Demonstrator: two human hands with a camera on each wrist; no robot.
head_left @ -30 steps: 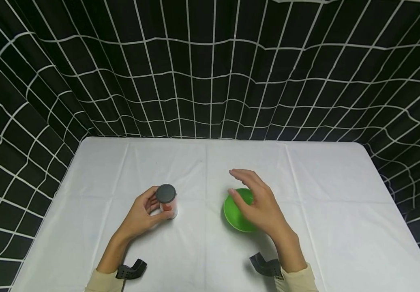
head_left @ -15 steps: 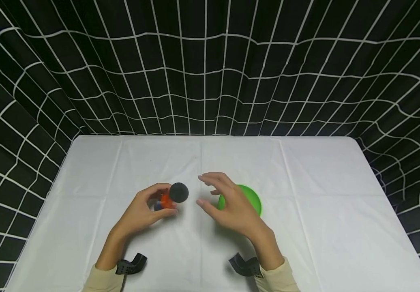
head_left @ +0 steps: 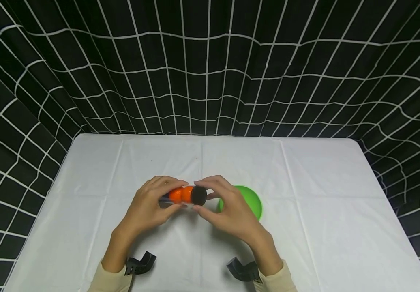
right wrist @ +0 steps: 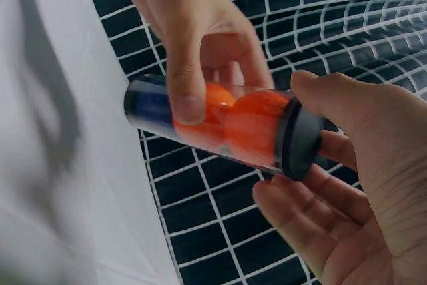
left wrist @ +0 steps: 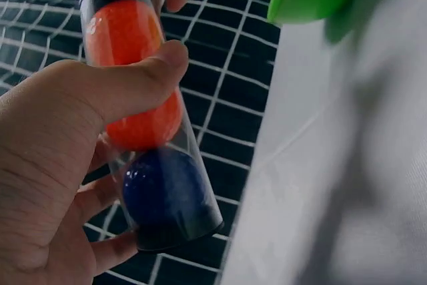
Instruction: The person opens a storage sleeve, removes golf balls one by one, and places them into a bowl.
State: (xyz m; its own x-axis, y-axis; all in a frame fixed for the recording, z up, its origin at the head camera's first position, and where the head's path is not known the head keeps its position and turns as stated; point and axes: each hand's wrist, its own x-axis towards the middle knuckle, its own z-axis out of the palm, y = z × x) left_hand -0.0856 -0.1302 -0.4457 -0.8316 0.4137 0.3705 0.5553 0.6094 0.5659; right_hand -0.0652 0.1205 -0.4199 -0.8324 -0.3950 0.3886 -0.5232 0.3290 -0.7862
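A clear tube of balls [right wrist: 257,131] with dark ends lies nearly level between my hands, above the table. Two orange balls and one dark blue ball [left wrist: 165,188] show through its wall. My left hand [head_left: 146,205] grips the tube around its middle, thumb across the near side in the left wrist view. At the right end, my right hand [head_left: 230,209] has its thumb and fingertips on opposite sides of the black cap [head_left: 198,195]. Under and behind the right hand, a green bowl [head_left: 251,200] stands on the table, partly hidden by it.
A white cloth covers the table [head_left: 326,211]. Black fabric with white netting [head_left: 210,81] rises behind the table and along both sides. Each wrist carries a black camera mount [head_left: 141,263].
The left hand has lifted the tube and tipped it from upright to nearly level, cap to the right. My right hand has moved left from over the green bowl to the cap.
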